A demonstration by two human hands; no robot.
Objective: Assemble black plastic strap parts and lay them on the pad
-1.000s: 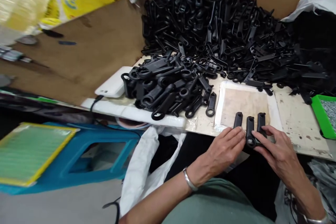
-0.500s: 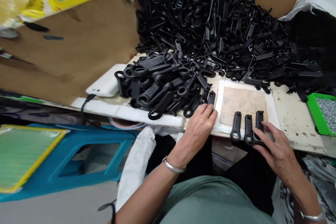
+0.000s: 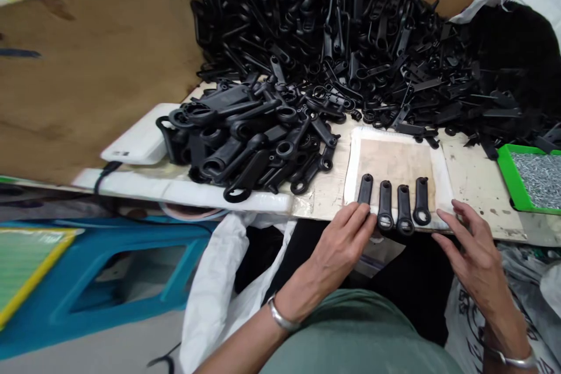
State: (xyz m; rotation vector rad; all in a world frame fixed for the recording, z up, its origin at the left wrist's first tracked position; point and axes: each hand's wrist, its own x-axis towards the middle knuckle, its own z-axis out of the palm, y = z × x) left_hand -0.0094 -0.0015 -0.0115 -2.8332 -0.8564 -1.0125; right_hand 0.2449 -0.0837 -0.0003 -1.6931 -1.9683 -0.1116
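Note:
My left hand has its fingers over the lower end of a black plastic handle part, at the front edge of a white-bordered pad. To its right, three similar parts lie side by side, ring ends toward me: a near one, a middle one and a right one. My right hand is just right of the row, thumb and fingers apart, with nothing between them. Left of the pad is a heap of such ring-ended parts.
A large pile of black parts covers the back of the bench. At right sits a green tray of small metal pins or screws. A white device with a cable lies left. A blue plastic stool stands below the bench edge.
My left hand went left to a lone part beside the heap and has brought it to the left end of the row. My right hand has come off the rightmost part. The view has shifted.

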